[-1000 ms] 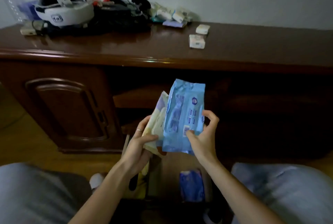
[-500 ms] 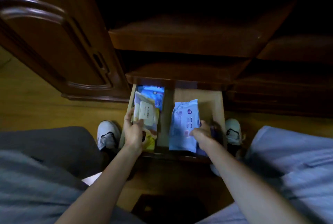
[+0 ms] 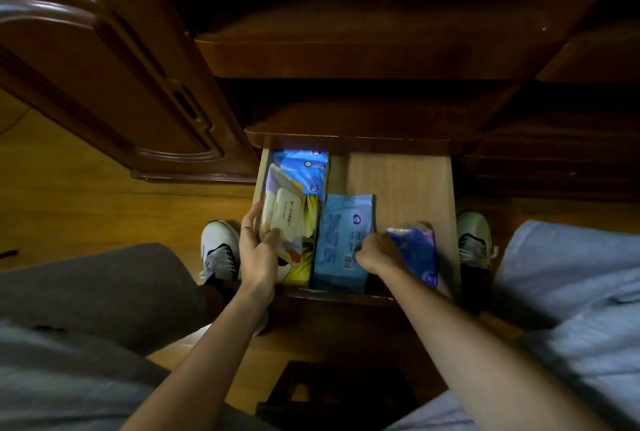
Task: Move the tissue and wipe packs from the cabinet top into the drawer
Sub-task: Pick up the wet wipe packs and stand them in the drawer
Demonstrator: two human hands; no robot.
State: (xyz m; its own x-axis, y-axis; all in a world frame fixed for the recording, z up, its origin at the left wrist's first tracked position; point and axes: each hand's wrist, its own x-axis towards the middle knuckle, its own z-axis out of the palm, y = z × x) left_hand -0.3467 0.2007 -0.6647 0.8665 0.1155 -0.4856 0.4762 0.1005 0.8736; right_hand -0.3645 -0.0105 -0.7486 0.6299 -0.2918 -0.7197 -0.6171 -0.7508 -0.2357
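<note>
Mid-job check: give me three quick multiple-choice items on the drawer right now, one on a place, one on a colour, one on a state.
1. Where is the light blue wipe pack?
A. on the floor
B. in the drawer
C. on a shelf

2. What colour is the pack by the right hand?
A. dark blue
B. red
C. green

3. The left hand is:
A. empty
B. on the drawer front
C. gripping the cream-lidded pack

Answers: 1 B, it lies inside the wooden walls. 2 A, its wrapper shows dark blue. 3 C, thumb and fingers wrap that pack.
</note>
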